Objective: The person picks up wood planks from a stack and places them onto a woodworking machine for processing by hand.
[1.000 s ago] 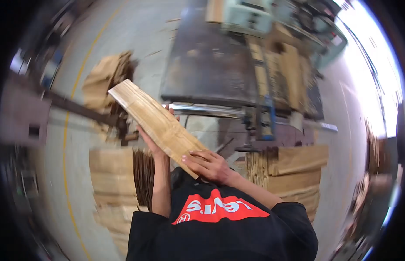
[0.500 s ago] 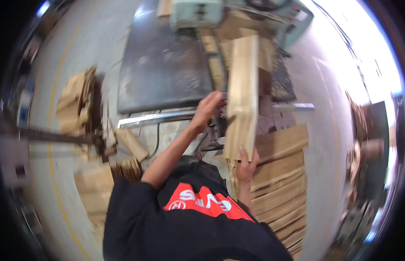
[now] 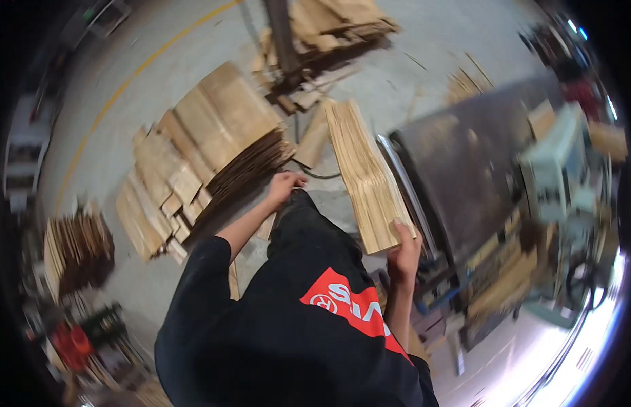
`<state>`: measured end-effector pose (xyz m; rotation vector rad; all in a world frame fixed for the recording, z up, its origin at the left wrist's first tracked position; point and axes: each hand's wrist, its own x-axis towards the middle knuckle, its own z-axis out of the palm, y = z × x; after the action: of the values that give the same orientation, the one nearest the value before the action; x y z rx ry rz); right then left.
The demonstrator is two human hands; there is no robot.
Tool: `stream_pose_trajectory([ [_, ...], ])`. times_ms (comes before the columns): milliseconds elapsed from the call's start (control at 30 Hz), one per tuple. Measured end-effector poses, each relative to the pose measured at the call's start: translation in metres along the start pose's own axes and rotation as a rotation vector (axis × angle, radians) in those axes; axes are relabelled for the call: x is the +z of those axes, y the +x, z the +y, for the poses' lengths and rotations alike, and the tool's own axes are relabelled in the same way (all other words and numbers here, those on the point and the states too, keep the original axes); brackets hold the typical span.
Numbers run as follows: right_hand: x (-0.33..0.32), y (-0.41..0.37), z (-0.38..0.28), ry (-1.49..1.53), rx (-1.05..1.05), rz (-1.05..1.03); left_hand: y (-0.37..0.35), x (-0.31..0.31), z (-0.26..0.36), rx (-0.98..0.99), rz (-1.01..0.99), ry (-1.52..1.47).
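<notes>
My right hand (image 3: 404,252) grips the near end of a long stack of wood veneer strips (image 3: 367,180), thumb on top and fingers around its edge. The strips are pale with brown grain, and the stack tilts away up and to the left. Beside my thigh, my left hand (image 3: 286,188) is held with fingers drawn in and together, nothing visible in it. Just past that hand lies a broad pile of veneer sheets (image 3: 227,119) with dark layered edges. A loose wood piece (image 3: 314,139) rests behind the held stack.
A dark metal machine table (image 3: 464,156) with a pale green machine head (image 3: 556,163) stands at right. More veneer lies at the back (image 3: 339,20) beside a dark post (image 3: 281,37). A smaller veneer stack (image 3: 78,247) sits far left. A yellow line (image 3: 135,74) crosses the floor.
My view and body have turned left, so the machine table now lies to the right. My right hand keeps the veneer stack; my left hand has moved from beside it to near my thigh.
</notes>
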<state>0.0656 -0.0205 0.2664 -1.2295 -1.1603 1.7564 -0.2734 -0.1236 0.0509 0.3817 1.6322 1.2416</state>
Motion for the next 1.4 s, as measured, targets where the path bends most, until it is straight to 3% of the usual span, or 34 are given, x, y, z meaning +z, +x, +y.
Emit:
stream_pose_trajectory([
  [100, 0.067, 0.061, -0.024, 0.226, 0.358, -0.082, 0.009, -0.115, -0.053, -0.087, 0.574, -0.125],
  [133, 0.083, 0.091, -0.011, 0.262, 0.433, -0.083, 0.008, -0.146, -0.067, -0.089, 0.786, -0.206],
  [200, 0.104, 0.15, 0.03, 0.191, 0.601, -0.056, -0.005, -0.194, -0.078, -0.294, 1.104, -0.323],
  [233, 0.122, 0.17, 0.044, 0.108, 0.641, -0.072, 0.004, -0.232, -0.127, -0.42, 1.215, -0.256],
  [267, 0.138, 0.189, 0.058, 0.025, 0.674, -0.086, -0.006, -0.254, -0.138, -0.465, 1.246, -0.234],
  [367, 0.183, 0.238, 0.085, -0.041, 0.71, -0.045, -0.023, -0.284, -0.12, -0.587, 1.34, -0.222],
  [467, 0.19, 0.298, 0.121, 0.049, 0.697, 0.118, -0.024, -0.319, -0.121, -0.629, 1.236, -0.29],
  [500, 0.193, 0.307, 0.124, 0.119, 0.68, 0.145, -0.033, -0.318, -0.07, -0.889, 1.208, 0.226],
  [533, 0.185, 0.318, 0.142, 0.166, 0.623, 0.112, -0.031, -0.332, -0.08, -0.969, 1.132, 0.445],
  [633, 0.155, 0.344, 0.194, 0.239, 0.376, 0.148, -0.046, -0.372, -0.174, -0.184, 0.456, 1.303],
  [733, 0.16, 0.34, 0.228, 0.344, 0.456, 0.184, -0.005, -0.405, -0.114, -0.911, 0.052, 1.06],
  [800, 0.164, 0.327, 0.239, 0.211, 0.554, 0.239, 0.016, -0.424, -0.136, -0.792, 0.105, 1.344],
  [867, 0.18, 0.312, 0.225, -0.074, 0.651, 0.237, 0.02, -0.432, -0.167, -0.513, 0.232, 1.509],
  [900, 0.193, 0.286, 0.213, -0.223, 0.689, 0.207, 0.018, -0.43, -0.156, -0.619, 0.141, 1.475],
  [933, 0.169, 0.287, 0.247, -0.326, 0.674, -0.011, 0.012, -0.418, -0.116, -0.723, 0.049, 1.438],
  [1000, 0.15, 0.271, 0.285, -0.583, 0.543, -0.336, -0.059, -0.429, -0.048, -0.551, 0.051, 1.294],
  [1033, 0.16, 0.256, 0.281, -0.778, 0.435, -0.418, -0.033, -0.406, -0.044, -0.461, 0.071, 1.108],
  [1100, 0.174, 0.248, 0.243, -1.058, 0.327, -0.465, 0.003, -0.368, -0.033, -0.327, 0.069, 0.783],
  [1167, 0.146, 0.24, 0.313, -1.204, 0.227, -0.488, 0.013, -0.353, -0.022, -0.276, 0.051, 0.687],
  [1200, 0.163, 0.204, 0.332, -1.144, 0.305, -0.497, 0.011, -0.347, -0.014, -0.268, 0.038, 0.677],
  [1333, 0.142, 0.226, 0.271, -1.183, 0.455, -0.383, 0.038, -0.321, 0.005, -0.255, -0.021, 0.558],
  [1400, 0.143, 0.221, 0.242, -1.165, 0.414, -0.339, 0.059, -0.29, 0.023, -0.236, -0.059, 0.514],
])
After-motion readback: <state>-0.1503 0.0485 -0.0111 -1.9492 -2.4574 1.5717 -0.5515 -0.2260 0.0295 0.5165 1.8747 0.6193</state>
